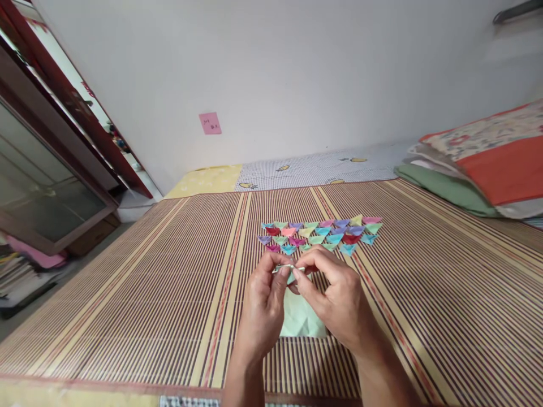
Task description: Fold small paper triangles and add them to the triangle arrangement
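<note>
Both bare hands are on one small folded pale green paper piece [291, 276], held up over a slatted bamboo mat [182, 305]. Left hand [263, 294]: thumb and fingertips closed on the piece's left end. Right hand [337, 291]: thumb and fingertips closed on its right end, so the grip is narrow on both sides, a two-handed pinch with the thumb tips close to each other. Key relation: the piece sits between the two sets of fingertips, its long axis running roughly left to right, across the line of the forearms; neither hand is clearly nearer, each having an end. Its upper edge shows as a pale, fairly straight strip, and a green face drops below it between the thumbs (exact fold layers too small to read, and the fingers hide much of the outline). A pale green paper sheet [302, 317] lies flat on the mat on the wearer's side of the piece, partly covered by the hands, its surface lightly creased. Beyond the fingertips are rows of coloured folded paper triangles [289, 232], mostly with a point toward the wearer; the nearest row lies just past the hands. Judgement: with the long axis already level between two opposed pinches, small adjustments at either end look equally reachable.
</note>
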`<action>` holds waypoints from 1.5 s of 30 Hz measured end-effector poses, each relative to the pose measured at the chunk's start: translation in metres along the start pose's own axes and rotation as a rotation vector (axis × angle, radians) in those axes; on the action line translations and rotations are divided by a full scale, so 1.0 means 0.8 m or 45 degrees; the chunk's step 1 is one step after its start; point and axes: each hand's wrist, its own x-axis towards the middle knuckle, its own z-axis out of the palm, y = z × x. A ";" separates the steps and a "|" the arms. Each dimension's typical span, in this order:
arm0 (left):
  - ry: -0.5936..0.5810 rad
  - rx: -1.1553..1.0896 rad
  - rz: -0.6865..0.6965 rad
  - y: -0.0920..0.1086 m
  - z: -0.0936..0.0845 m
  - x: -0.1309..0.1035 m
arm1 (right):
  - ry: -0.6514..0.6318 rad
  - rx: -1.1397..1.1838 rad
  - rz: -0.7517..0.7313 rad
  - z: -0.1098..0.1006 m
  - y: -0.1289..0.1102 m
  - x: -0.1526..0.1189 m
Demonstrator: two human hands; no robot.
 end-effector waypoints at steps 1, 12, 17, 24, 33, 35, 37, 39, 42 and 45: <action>-0.005 0.023 0.007 0.002 0.001 0.000 | 0.002 -0.001 0.001 0.000 -0.001 0.000; 0.015 -0.017 -0.001 0.002 0.003 0.000 | -0.011 0.029 -0.011 -0.002 -0.005 0.002; 0.040 -0.161 -0.026 0.004 0.006 0.002 | -0.014 0.032 -0.023 0.000 -0.002 0.003; 0.129 -0.348 -0.051 -0.007 0.001 0.003 | 0.019 -0.002 -0.002 -0.001 -0.001 0.001; 0.027 -0.375 -0.062 -0.003 -0.001 0.003 | 0.027 -0.059 -0.047 -0.008 0.002 0.004; 0.017 -0.375 -0.082 -0.001 -0.002 0.002 | 0.011 -0.070 -0.064 -0.010 0.001 0.005; -0.002 -0.383 -0.107 0.000 -0.005 0.001 | 0.002 -0.080 -0.072 -0.011 0.000 0.005; -0.004 -0.379 -0.121 0.000 -0.010 0.001 | -0.010 -0.079 -0.068 -0.011 -0.001 0.005; -0.032 -0.371 -0.169 -0.003 -0.017 0.004 | -0.024 -0.046 -0.067 -0.012 -0.002 0.005; -0.030 -0.389 -0.255 -0.007 -0.020 0.008 | -0.042 -0.028 -0.055 -0.011 0.000 0.005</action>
